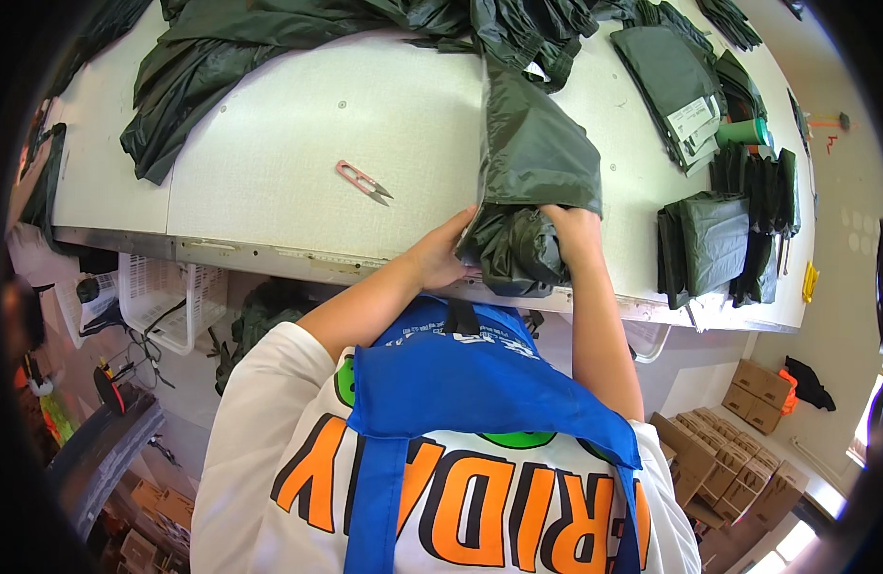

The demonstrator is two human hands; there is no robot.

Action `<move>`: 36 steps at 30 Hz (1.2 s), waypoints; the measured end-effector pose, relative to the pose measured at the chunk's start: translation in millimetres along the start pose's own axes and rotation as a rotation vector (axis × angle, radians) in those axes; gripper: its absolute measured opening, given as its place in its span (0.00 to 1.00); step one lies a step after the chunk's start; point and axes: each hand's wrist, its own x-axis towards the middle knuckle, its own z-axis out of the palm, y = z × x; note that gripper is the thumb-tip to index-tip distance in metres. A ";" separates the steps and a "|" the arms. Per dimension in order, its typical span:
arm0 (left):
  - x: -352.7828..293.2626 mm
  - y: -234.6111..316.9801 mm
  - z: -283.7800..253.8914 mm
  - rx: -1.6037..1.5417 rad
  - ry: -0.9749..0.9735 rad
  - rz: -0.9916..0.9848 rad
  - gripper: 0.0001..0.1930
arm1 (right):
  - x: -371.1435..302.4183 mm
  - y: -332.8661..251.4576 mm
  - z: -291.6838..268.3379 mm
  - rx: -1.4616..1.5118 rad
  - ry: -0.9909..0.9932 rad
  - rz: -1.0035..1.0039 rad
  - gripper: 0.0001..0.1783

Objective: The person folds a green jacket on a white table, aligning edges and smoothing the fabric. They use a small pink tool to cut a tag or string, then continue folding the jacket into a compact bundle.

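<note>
At the table's near edge, a strip of dark green shiny coated fabric (537, 143) lies flat, its near end opening like a pouch. A crumpled bundle of similar fabric (520, 251) bulges from that opening. My left hand (443, 253) grips the left side of the fabric, its fingertips partly hidden behind it. On the other side, my right hand (575, 234) is closed at the opening's right edge, its fingers partly tucked under the fabric. Pink-handled thread snips (363, 182) lie on the white table (279, 143), left of the bundle, untouched.
Loose dark green fabric (231, 57) spreads over the far left. Folded green packets (705, 239) are stacked at the right, near a green roll (741, 132) and a flat green piece with a white label (692, 117). A white plastic basket (159, 297) stands below the table's left edge.
</note>
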 end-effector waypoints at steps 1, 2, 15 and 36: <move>-7.0 7.4 16.2 0.045 -0.015 -0.013 0.33 | -1.3 -5.2 3.3 -0.143 0.034 -0.099 0.19; -14.8 11.1 36.0 0.093 0.138 -0.044 0.34 | -1.9 -9.1 6.9 -0.287 0.067 -0.197 0.20; -22.4 11.5 15.1 0.141 0.093 -0.059 0.33 | 13.0 23.1 3.5 -0.558 -0.194 -0.515 0.11; -19.4 32.8 58.9 0.585 0.110 0.194 0.51 | 15.1 47.1 65.5 -0.121 -0.050 -0.334 0.25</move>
